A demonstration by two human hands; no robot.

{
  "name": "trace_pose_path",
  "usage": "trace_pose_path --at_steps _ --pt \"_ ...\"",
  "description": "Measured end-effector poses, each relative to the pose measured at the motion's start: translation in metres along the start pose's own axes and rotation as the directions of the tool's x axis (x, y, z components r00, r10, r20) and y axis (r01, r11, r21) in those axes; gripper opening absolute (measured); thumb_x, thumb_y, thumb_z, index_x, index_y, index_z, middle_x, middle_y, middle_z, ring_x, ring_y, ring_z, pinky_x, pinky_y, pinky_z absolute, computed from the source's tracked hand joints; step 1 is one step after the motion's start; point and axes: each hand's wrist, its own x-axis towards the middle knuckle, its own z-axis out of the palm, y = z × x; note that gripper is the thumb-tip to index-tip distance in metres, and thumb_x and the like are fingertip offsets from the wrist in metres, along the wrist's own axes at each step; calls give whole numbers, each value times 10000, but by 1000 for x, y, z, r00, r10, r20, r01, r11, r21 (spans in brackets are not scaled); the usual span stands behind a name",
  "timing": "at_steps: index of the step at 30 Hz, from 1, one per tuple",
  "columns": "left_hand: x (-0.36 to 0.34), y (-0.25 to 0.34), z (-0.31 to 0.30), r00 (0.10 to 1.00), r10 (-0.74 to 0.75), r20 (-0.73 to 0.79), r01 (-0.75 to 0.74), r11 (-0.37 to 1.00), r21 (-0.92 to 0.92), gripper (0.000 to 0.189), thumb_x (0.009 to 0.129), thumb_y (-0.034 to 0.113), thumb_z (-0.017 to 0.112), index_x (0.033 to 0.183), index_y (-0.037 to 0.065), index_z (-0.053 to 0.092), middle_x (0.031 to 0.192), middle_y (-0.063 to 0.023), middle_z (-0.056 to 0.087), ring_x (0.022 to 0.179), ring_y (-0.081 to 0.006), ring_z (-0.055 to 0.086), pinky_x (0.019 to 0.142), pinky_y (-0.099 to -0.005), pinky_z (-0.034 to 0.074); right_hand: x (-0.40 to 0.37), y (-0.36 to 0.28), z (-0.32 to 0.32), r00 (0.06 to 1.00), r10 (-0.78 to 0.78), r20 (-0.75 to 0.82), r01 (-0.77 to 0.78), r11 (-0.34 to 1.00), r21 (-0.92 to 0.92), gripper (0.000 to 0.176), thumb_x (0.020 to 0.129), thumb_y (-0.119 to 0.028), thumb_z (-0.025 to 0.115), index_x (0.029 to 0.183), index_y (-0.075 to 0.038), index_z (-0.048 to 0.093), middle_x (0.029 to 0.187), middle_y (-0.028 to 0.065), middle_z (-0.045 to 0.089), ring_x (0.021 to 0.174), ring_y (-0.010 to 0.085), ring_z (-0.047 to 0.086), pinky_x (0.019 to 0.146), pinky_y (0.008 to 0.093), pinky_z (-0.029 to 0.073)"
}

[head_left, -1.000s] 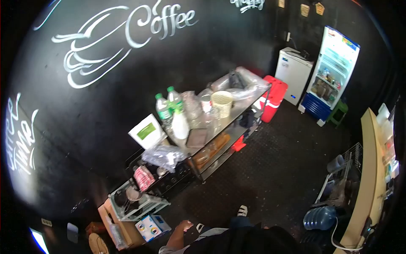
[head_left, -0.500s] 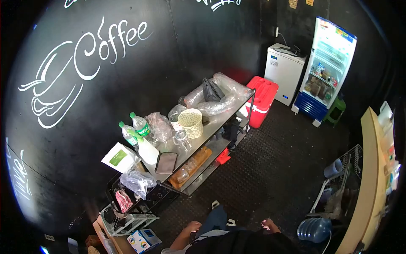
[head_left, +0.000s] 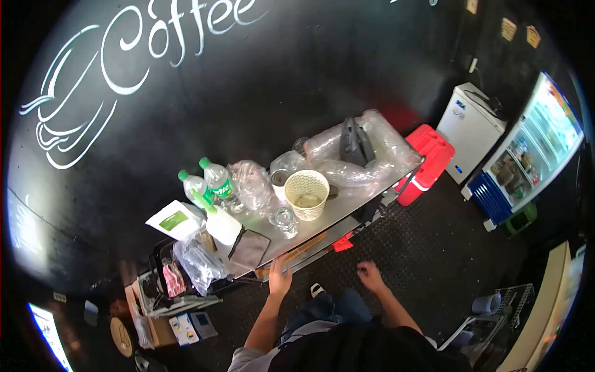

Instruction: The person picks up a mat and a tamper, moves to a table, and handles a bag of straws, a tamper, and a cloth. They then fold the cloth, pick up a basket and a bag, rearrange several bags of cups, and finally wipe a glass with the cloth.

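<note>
reading the clock with 12 straight ahead of the wearer, the left hand (head_left: pixel 280 278) is at the front edge of the steel-topped shelf (head_left: pixel 347 197), fingers out and a little spread, with nothing seen in them. the reach looks like steadying or feeling along the rim; contact cannot be told for sure. the right hand (head_left: pixel 370 276) is over the floor with its fingers loosely bent, perhaps for balance; i cannot tell whether they pinch anything.

from the left hand, the shelf top runs from about 10 to 2 o'clock. the brown pouch (head_left: pixel 250 248) lies flat at about 11, by the rim, probably for easy reach. behind it at 10, the white spray bottle (head_left: pixel 223 226) stands tilted in this view, trigger end up, likely to prevent drips. further off at 11, two green-capped sprite bottles (head_left: pixel 220 181) stand near the dark wall (head_left: pixel 248 93), presumably out of the way.

a clear glass (head_left: pixel 285 224) is at 12, with the cream woven basket (head_left: pixel 307 195) just beyond towards 1, mouth up as if to receive things. from the right hand, a red item (head_left: pixel 343 242) is at 11, below the shelf top.
</note>
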Motion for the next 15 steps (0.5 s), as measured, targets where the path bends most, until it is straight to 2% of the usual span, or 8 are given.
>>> trace_pose_path --at_steps 1,3,5,9,11,12,13,15 --pt "26 22 -6 998 -65 -14 64 995 -75 327 763 2 580 1086 19 534 1029 -198 554 972 -379 517 844 -409 416 30 -31 -9 998 -50 -37 54 992 115 276 775 -60 608 1042 -26 550 1162 184 478 870 242 588 691 307 497" --pt "61 42 -11 993 23 -118 -34 995 -98 324 766 1 573 1088 5 531 1032 -206 546 965 -385 519 841 -414 419 87 -70 -16 976 -217 -29 219 974 59 397 768 -19 601 1150 -54 497 1276 201 364 912 284 568 717 282 496" --pt "84 55 -16 988 -7 -157 -10 994 -112 322 766 -2 573 1085 -1 529 1032 -204 545 971 -379 520 839 -412 420 129 -141 -33 894 -443 -69 443 896 -19 491 753 -29 610 1216 -86 455 1301 201 353 813 336 585 731 356 499" --pt "98 73 -18 968 -74 -238 40 988 -147 318 766 -8 572 1081 -11 527 1045 -197 544 982 -352 529 816 -399 433 189 -177 -26 844 -520 129 529 847 -47 549 750 -51 611 1261 -113 422 1346 164 332 841 328 586 740 364 501" --pt "99 83 -21 957 -121 -265 88 987 -134 318 766 -15 570 1081 -10 527 1055 -187 544 985 -334 534 797 -381 448 210 -182 -22 802 -537 263 589 783 -198 580 748 -89 613 1287 -122 403 1400 120 283 864 310 592 744 376 499" --pt "97 84 -20 954 -141 -264 106 984 -142 321 765 -18 569 1083 -8 526 1055 -183 544 980 -331 537 786 -371 454 215 -181 -19 800 -534 273 593 773 -224 518 750 -129 618 1239 -116 446 1314 107 395 879 296 594 731 387 499" --pt "93 86 -19 952 -163 -260 126 980 -155 324 764 -21 569 1085 -6 525 1056 -179 544 975 -328 540 775 -361 460 219 -176 -17 787 -543 293 607 767 -209 518 750 -129 618 1239 -116 446 1314 107 395 879 296 594 731 387 499" --pt "92 86 -15 935 -191 -300 155 978 -138 315 765 -19 572 1077 -5 524 1057 -167 546 966 -310 547 755 -345 466 228 -169 -15 789 -484 379 598 747 -291 393 749 -134 624 1123 -95 508 1124 100 522 869 302 591 702 393 501"
